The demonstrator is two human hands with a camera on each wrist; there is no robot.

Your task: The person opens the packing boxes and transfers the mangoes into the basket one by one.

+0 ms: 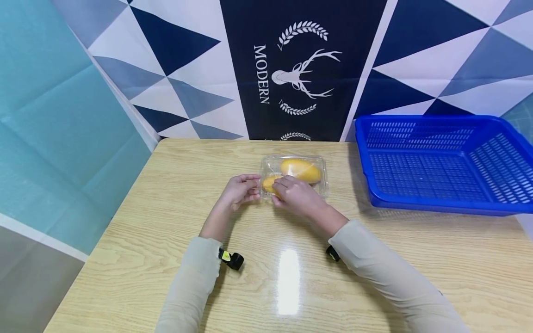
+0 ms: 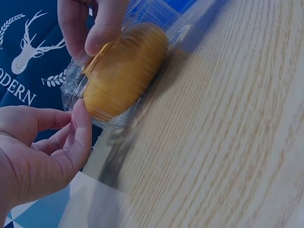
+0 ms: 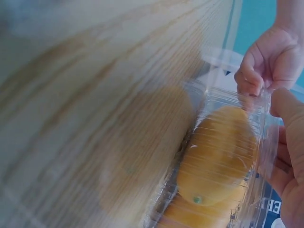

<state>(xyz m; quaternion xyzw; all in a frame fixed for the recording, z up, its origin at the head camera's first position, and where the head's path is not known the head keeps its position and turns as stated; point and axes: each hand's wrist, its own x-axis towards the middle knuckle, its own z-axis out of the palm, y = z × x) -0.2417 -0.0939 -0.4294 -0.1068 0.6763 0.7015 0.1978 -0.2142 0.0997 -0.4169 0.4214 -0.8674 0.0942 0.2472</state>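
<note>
A clear plastic clamshell container (image 1: pixel 270 163) sits near the table's far edge, holding two yellow mangoes. The larger-looking mango (image 1: pixel 305 171) lies toward the back; the other mango (image 1: pixel 268 184) is at the front left, partly covered by the right hand. My left hand (image 1: pixel 241 190) is at the container's left end, with thumb and forefinger pinching its rim in the left wrist view. From above, my right hand (image 1: pixel 296 195) grips the container's edge, its fingers bent over the top and the thumb lower at the front. The right wrist view shows a mango (image 3: pixel 216 156) through the ribbed plastic wall.
A large blue plastic basket (image 1: pixel 416 201) with slotted walls stands at the right. The wood-grain table (image 1: pixel 158 268) stretches in front, with a bright light reflection in its middle. Behind it hangs a patterned cloth (image 1: pixel 187 41) with a deer print; a teal sheet (image 1: pixel 62 115) hangs at the left.
</note>
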